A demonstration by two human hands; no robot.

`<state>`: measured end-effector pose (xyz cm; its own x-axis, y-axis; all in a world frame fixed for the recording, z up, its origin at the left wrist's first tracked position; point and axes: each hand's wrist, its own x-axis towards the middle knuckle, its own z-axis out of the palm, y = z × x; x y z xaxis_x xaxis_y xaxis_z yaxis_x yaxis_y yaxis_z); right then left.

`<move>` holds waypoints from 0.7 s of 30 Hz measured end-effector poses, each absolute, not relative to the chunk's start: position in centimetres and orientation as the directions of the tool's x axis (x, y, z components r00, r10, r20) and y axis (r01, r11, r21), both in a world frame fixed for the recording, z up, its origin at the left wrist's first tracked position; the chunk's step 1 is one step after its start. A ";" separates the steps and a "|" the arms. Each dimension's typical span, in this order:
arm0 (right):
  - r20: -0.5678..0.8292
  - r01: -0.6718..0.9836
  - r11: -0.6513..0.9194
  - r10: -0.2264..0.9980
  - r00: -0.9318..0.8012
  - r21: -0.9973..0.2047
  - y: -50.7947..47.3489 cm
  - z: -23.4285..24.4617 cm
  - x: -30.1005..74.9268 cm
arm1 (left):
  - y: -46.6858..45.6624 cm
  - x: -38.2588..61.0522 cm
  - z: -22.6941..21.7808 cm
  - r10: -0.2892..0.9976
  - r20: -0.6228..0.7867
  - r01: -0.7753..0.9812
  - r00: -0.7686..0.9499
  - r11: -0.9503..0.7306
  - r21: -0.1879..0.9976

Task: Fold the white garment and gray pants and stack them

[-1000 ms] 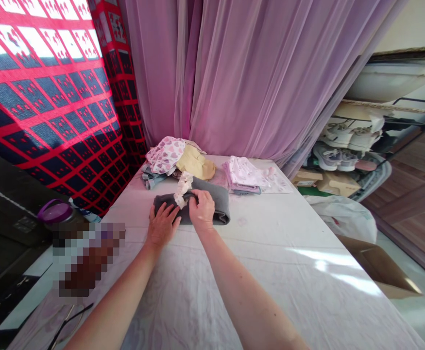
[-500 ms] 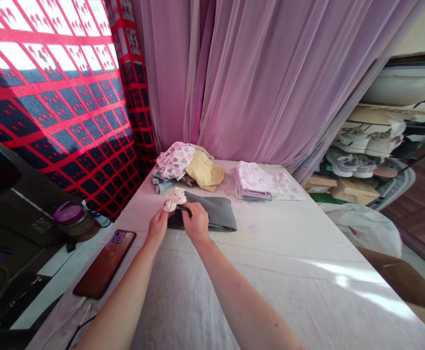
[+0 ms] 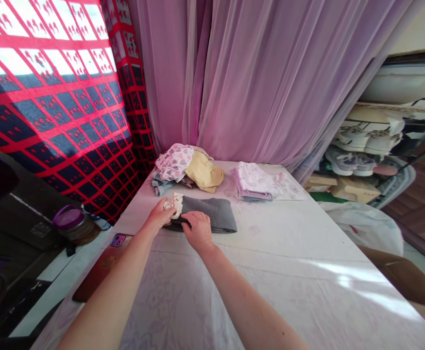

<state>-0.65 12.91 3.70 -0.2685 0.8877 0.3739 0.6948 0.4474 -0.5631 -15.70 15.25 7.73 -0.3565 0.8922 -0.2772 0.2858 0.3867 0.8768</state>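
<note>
A: What are the hands doing?
B: The left hand (image 3: 160, 214) pinches a crumpled white cloth (image 3: 173, 204), touching the left end of a folded grey garment (image 3: 209, 215). The right hand (image 3: 198, 232) lies on that garment, just beside the left; any grip is unclear.
A: Where's the garment?
B: Mid-far on the sheet-covered table (image 3: 270, 277).

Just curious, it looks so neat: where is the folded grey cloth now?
In the head view, the folded grey cloth lies on the sheet-covered table, under the right hand, with the left hand at its left end.
</note>
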 end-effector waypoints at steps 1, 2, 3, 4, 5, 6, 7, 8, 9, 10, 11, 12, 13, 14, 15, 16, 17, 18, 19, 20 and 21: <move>0.404 0.694 0.462 0.876 -0.262 -0.552 12.6 3.4 0.3 | 15.2 -15.7 7.6 0.895 -0.269 0.270 -0.355 0.374 0.887; 0.434 0.700 0.467 0.867 -0.243 -0.541 12.4 3.1 1.4 | 15.1 -15.8 7.5 0.900 -0.260 0.247 -0.350 0.356 0.901; 0.460 0.714 0.458 0.862 -0.212 -0.529 12.2 2.8 2.6 | 15.0 -15.9 7.4 0.906 -0.250 0.219 -0.341 0.335 0.916; 0.481 0.735 0.437 0.860 -0.172 -0.519 12.0 2.4 4.0 | 14.8 -16.0 7.3 0.911 -0.243 0.188 -0.334 0.317 0.930; 0.492 0.758 0.407 0.861 -0.131 -0.510 11.8 2.0 5.4 | 14.7 -16.2 7.2 0.913 -0.242 0.160 -0.329 0.306 0.938; 0.493 0.780 0.370 0.866 -0.091 -0.506 11.7 1.5 6.7 | 14.6 -16.4 7.0 0.912 -0.246 0.136 -0.327 0.303 0.943; 0.477 0.801 0.326 0.877 -0.058 -0.502 11.6 1.1 8.0 | 14.5 -16.5 6.8 0.910 -0.255 0.121 -0.326 0.308 0.944; 0.447 0.820 0.283 0.894 -0.037 -0.498 11.6 0.6 9.2 | 14.5 -16.7 6.6 0.906 -0.262 0.122 -0.331 0.317 0.941; 0.405 0.835 0.241 0.914 -0.024 -0.494 11.6 0.2 10.1 | 14.5 -16.8 6.3 0.902 -0.262 0.143 -0.344 0.326 0.935; 0.361 0.848 0.211 0.932 -0.025 -0.487 11.5 -0.2 10.9 | 14.5 -16.9 6.1 0.897 -0.250 0.182 -0.364 0.332 0.926; 0.320 0.857 0.192 0.947 -0.033 -0.478 11.5 -0.5 11.4 | 14.5 -17.0 5.9 0.893 -0.232 0.230 -0.384 0.336 0.913; 0.290 0.863 0.184 0.956 -0.046 -0.470 11.4 -0.8 11.8 | 14.6 -17.1 5.7 0.891 -0.215 0.275 -0.399 0.340 0.899; 0.273 0.867 0.184 0.960 -0.058 -0.462 11.4 -0.9 12.0 | 14.7 -17.1 5.6 0.891 -0.207 0.309 -0.404 0.346 0.886; 0.269 0.871 0.188 0.961 -0.067 -0.455 11.4 -0.9 12.1 | 14.9 -17.2 5.7 0.891 -0.211 0.331 -0.401 0.356 0.874; 0.273 0.874 0.190 0.960 -0.069 -0.447 11.5 -0.8 12.0 | 15.1 -17.2 5.7 0.892 -0.225 0.345 -0.392 0.370 0.863; 0.280 0.878 0.190 0.958 -0.066 -0.440 11.6 -0.6 11.9 | 15.2 -17.2 5.9 0.892 -0.239 0.361 -0.384 0.384 0.850; 0.287 0.880 0.191 0.956 -0.066 -0.435 11.9 -0.2 11.7 | 15.4 -17.2 6.2 0.893 -0.240 0.390 -0.380 0.391 0.834; 0.291 0.880 0.197 0.954 -0.071 -0.432 12.3 0.3 11.5 | 15.6 -17.1 6.5 0.896 -0.229 0.440 -0.382 0.394 0.807; 0.294 0.879 0.209 0.952 -0.082 -0.429 12.7 0.8 11.3 | 15.7 -16.9 6.8 0.898 -0.209 0.507 -0.387 0.396 0.766; 0.296 0.875 0.225 0.950 -0.100 -0.428 13.3 1.4 11.1 | 15.7 -16.7 7.1 0.901 -0.187 0.581 -0.392 0.400 0.709; 0.298 0.872 0.246 0.947 -0.123 -0.424 13.9 2.0 10.8 | 15.8 -16.4 7.3 0.901 -0.172 0.651 -0.399 0.410 0.639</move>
<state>10.82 13.85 1.99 -0.1225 0.9468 0.2977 0.8716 0.2461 -0.4239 -16.42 15.76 7.32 -0.3992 0.9006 -0.1718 0.6507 0.4103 0.6389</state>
